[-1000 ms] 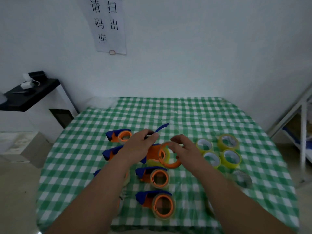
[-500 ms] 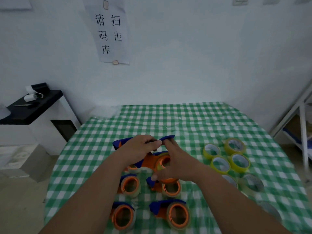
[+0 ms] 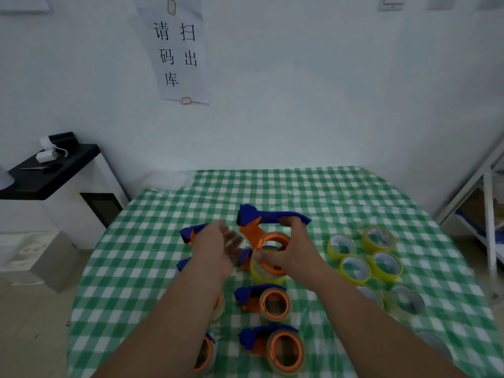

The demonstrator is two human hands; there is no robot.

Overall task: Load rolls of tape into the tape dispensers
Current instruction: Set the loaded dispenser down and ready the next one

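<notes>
Surface (image 3: 341,192): covered by a green-and-white checked cloth, slightly wrinkled, matte.

Dispenser in work (image 3: 261,227): hard plastic, orange body with a round orange hub ring and a long blue handle arm swung up and out to the right. It is raised above the cloth near the middle of the surface. A yellowish translucent tape roll (image 3: 263,270) sits around the hub, glossy on its outer face.

My right hand (image 3: 290,253) is clamped on this dispenser: index finger hooked up onto the blue handle, thumb and remaining fingers wrapped on the orange ring and the roll's edge.

My left hand (image 3: 218,245) is open, fingers spread and motion-blurred, just left of the dispenser. I cannot tell whether its fingertips touch the orange body; it holds nothing.

Loaded dispensers: two lie flat on the near side of the surface (image 3: 266,301) (image 3: 275,347), each with orange hub, blue handle and a clear roll. More lie partly hidden under my left forearm.

Spare rolls, right side: four yellow-green rolls with white cores in a close cluster (image 3: 365,255), lying flat. Nearer, greyish clear rolls (image 3: 406,300), blurred.

Wall behind: white paper notice (image 3: 176,50) with black characters.
</notes>
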